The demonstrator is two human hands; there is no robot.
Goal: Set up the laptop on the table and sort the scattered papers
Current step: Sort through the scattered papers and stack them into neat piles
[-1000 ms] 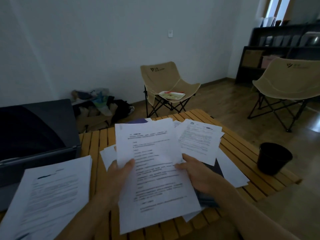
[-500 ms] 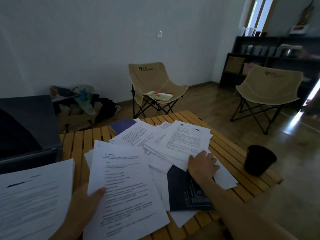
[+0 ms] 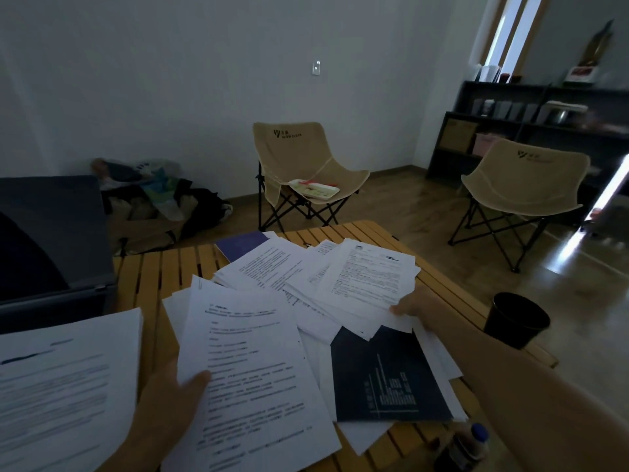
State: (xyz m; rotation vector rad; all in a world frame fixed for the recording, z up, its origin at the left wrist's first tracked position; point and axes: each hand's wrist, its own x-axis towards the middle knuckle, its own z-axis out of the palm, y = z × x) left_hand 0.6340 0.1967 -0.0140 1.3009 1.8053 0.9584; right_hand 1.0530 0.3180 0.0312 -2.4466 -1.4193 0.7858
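Observation:
My left hand (image 3: 170,396) holds a thin stack of printed sheets (image 3: 252,369) by its lower left edge, thumb on top. Farther right, my right hand (image 3: 413,306) pinches the near edge of a printed page (image 3: 371,277) that lies on the scattered papers (image 3: 269,267) spread over the slatted wooden table (image 3: 170,267). A dark booklet (image 3: 384,376) lies among the papers near my right forearm. The open laptop (image 3: 47,240) stands at the table's left, screen dark. A sorted pile of papers (image 3: 58,386) lies in front of it.
A purple booklet (image 3: 241,243) peeks out at the table's far side. A black bin (image 3: 515,318) stands on the floor to the right. A small bottle (image 3: 466,444) is at the lower right. Two beige folding chairs (image 3: 299,165) (image 3: 520,182) and dark shelves (image 3: 531,127) stand beyond.
My right hand let go of the sheets held by both hands, reached out to the right and took hold of a page on the scattered pile. The left hand lowered its sheets leftward.

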